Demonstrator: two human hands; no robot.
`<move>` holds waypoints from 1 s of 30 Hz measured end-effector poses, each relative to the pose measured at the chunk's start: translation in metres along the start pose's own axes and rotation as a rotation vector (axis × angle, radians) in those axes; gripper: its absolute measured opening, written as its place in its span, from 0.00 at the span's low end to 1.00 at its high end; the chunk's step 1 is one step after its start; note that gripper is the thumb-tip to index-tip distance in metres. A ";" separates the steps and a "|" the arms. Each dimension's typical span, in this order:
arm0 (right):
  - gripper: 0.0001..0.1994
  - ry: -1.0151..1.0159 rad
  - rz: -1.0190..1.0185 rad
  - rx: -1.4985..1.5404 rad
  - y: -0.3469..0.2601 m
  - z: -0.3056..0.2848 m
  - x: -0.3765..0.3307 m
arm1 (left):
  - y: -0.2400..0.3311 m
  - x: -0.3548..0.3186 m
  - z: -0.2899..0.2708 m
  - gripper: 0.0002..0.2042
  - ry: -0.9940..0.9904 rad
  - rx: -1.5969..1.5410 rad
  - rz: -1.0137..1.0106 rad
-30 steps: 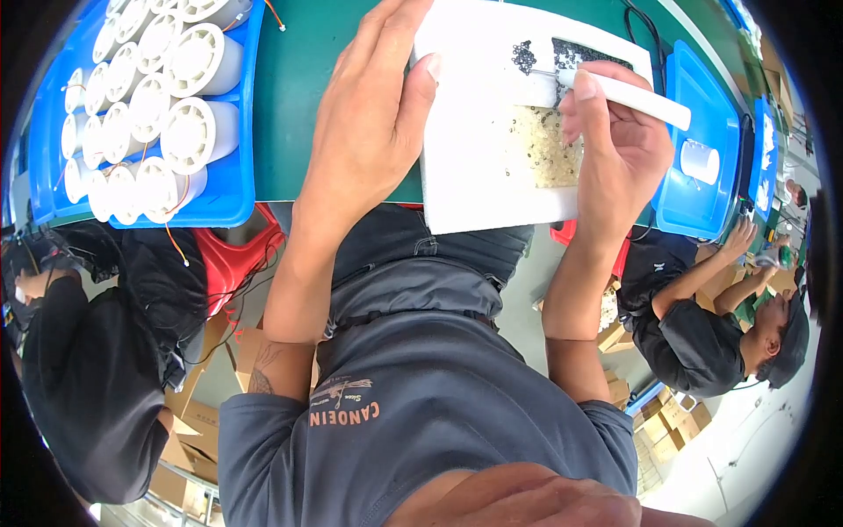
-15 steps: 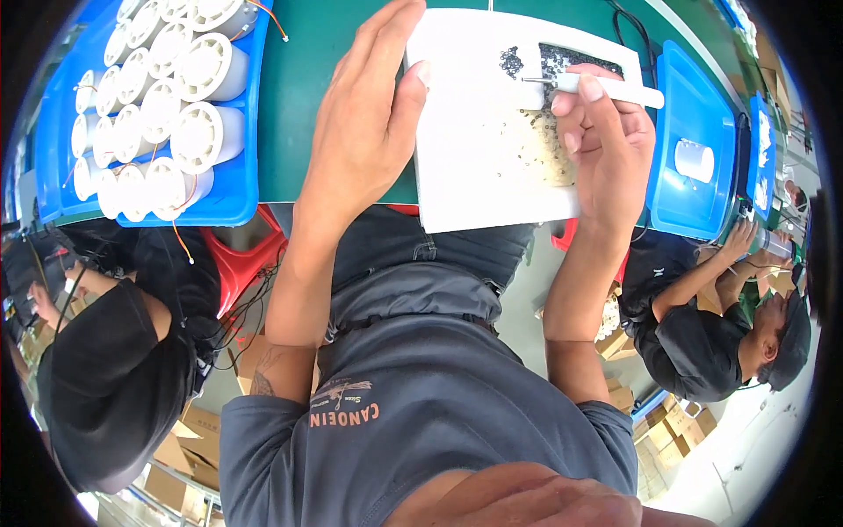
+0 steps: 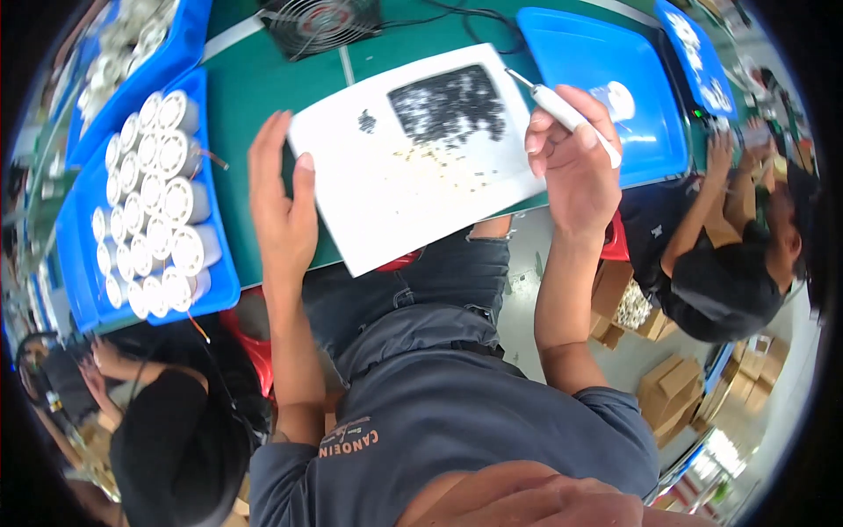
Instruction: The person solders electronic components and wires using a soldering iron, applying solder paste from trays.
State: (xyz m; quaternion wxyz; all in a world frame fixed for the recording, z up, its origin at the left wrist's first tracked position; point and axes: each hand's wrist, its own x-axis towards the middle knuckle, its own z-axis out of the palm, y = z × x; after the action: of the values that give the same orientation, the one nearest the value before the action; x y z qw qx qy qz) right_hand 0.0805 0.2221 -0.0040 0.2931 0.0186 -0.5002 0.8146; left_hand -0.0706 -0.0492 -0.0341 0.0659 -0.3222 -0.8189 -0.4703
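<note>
A white foam-like board (image 3: 351, 202) lies tilted on the bench in front of me. Its dark recess (image 3: 448, 101) is filled with tiny black and silvery pieces, perhaps screws; more are scattered below it, and a small cluster (image 3: 366, 120) sits to the left. My left hand (image 3: 285, 198) rests at the board's left edge, fingers stretched out and thumb by the rim. In my right hand (image 3: 580, 167) is a white pen-shaped screwdriver (image 3: 566, 114), gripped between thumb and fingers. Its thin metal tip points up-left, near the board's upper right corner.
At left, a blue tray (image 3: 226, 272) holds several white cylindrical motor-like parts (image 3: 180, 202) with wires; another loaded tray stands behind. A blue tray (image 3: 659, 123) at right holds one white cylinder (image 3: 620, 101). A fan (image 3: 320, 22) and cables lie at the back. Co-workers sit on both sides.
The view has shifted, showing the fan. My right hand has drawn the screwdriver from above the loose pieces to the board's right edge. My left hand stays by the left edge.
</note>
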 end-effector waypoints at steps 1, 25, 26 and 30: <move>0.20 0.032 -0.041 -0.034 -0.009 -0.010 -0.003 | 0.010 0.004 0.002 0.20 -0.010 -0.013 0.024; 0.19 0.354 -0.329 -0.194 -0.062 -0.023 -0.038 | 0.129 0.169 0.200 0.17 -0.362 -0.854 -0.069; 0.18 0.355 -0.299 -0.195 -0.055 -0.016 -0.034 | 0.134 0.166 0.171 0.17 -0.347 -1.088 -0.221; 0.16 0.293 -0.210 -0.195 -0.021 0.033 -0.005 | 0.096 0.170 0.124 0.18 -0.060 -1.529 -0.396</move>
State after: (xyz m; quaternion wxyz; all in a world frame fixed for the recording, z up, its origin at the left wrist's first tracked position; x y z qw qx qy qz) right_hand 0.0866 0.1991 0.0276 0.4466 -0.0764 -0.5242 0.7211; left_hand -0.1232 0.1647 0.0372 -0.2810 -0.1387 -0.3122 -0.8969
